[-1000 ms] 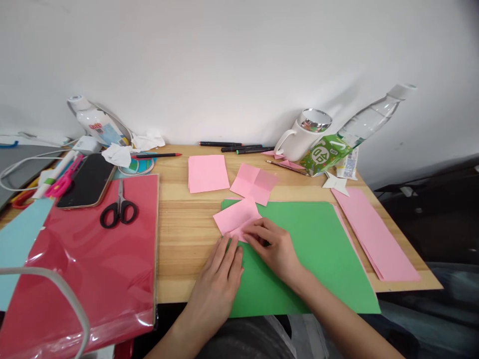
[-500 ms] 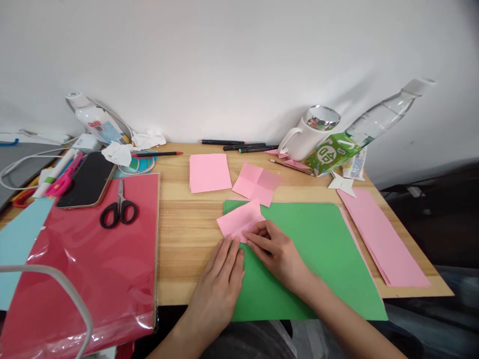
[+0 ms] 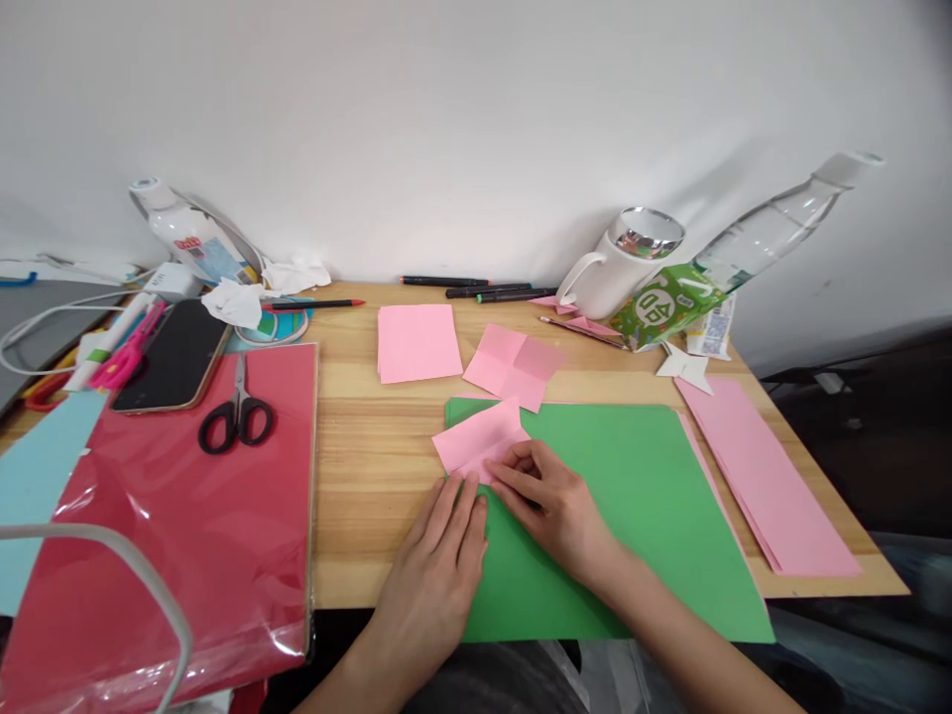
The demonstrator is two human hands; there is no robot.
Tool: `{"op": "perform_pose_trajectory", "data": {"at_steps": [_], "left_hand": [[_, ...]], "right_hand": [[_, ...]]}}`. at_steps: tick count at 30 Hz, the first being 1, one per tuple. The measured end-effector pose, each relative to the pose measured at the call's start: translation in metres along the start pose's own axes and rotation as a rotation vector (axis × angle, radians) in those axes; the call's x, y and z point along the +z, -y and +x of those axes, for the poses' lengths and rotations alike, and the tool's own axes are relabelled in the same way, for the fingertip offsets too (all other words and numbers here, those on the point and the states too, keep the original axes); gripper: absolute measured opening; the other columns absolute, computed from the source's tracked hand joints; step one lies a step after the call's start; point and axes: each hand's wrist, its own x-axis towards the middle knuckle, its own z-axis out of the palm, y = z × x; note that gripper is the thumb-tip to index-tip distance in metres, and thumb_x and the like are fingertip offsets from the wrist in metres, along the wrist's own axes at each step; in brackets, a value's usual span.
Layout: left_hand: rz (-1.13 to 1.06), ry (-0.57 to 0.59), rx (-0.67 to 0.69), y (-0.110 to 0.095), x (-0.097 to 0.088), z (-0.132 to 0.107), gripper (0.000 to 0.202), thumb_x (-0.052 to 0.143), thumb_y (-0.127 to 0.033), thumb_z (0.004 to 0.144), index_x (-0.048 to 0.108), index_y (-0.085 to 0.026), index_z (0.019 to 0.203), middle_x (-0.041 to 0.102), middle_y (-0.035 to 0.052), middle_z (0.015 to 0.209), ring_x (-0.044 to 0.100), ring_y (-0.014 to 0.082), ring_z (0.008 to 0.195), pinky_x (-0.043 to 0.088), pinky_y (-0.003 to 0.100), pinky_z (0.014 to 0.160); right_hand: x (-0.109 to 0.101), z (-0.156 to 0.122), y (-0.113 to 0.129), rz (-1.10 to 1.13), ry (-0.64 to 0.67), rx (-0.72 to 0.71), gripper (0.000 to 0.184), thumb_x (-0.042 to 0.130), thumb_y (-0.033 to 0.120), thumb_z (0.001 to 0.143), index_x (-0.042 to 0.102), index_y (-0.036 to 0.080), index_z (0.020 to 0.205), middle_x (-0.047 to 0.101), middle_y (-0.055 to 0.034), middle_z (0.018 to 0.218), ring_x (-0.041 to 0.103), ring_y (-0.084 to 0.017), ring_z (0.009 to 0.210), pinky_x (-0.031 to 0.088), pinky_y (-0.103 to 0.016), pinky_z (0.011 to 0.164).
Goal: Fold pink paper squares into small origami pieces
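Note:
A small pink paper [image 3: 480, 440] lies partly folded on the top left corner of a green sheet [image 3: 640, 496]. My left hand [image 3: 440, 565] rests flat on the wooden table, fingers stretched out, with the fingertips at the paper's near edge. My right hand [image 3: 554, 501] has its fingers bent and pressed down on the paper's near right part, pinching a fold. Two more pink pieces lie behind: a flat rectangle [image 3: 416, 342] and a creased square [image 3: 513, 365].
A red sheet pack [image 3: 171, 516] with black scissors [image 3: 236, 415] on it fills the left. A phone [image 3: 173, 359], pens [image 3: 476, 289], a white mug [image 3: 617, 263], a clear bottle [image 3: 773, 223], a green packet [image 3: 658, 305] and a pink paper stack [image 3: 766, 476] line the back and right.
Both hands stay on the pink paper, almost unmoved. My right fingers have curled a little tighter on the fold. The view has shifted slightly.

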Motion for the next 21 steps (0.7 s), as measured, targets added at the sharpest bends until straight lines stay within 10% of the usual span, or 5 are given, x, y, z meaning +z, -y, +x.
{"op": "perform_pose_trajectory", "data": {"at_steps": [21], "left_hand": [[0.012,0.013,-0.012,-0.0004,0.0023,0.0012,0.033,0.038,-0.016,0.093,0.054,-0.003,0.12,0.056,0.0195,0.129,0.046,0.032,0.126,0.045,0.045,0.1]], "right_hand": [[0.0013,0.0008,0.0013,0.004,-0.018,-0.006,0.023,0.051,0.015,0.089,0.068,0.021,0.105,0.056,-0.0085,0.091,0.061,-0.017,0.078,0.057,-0.031,0.064]]}}
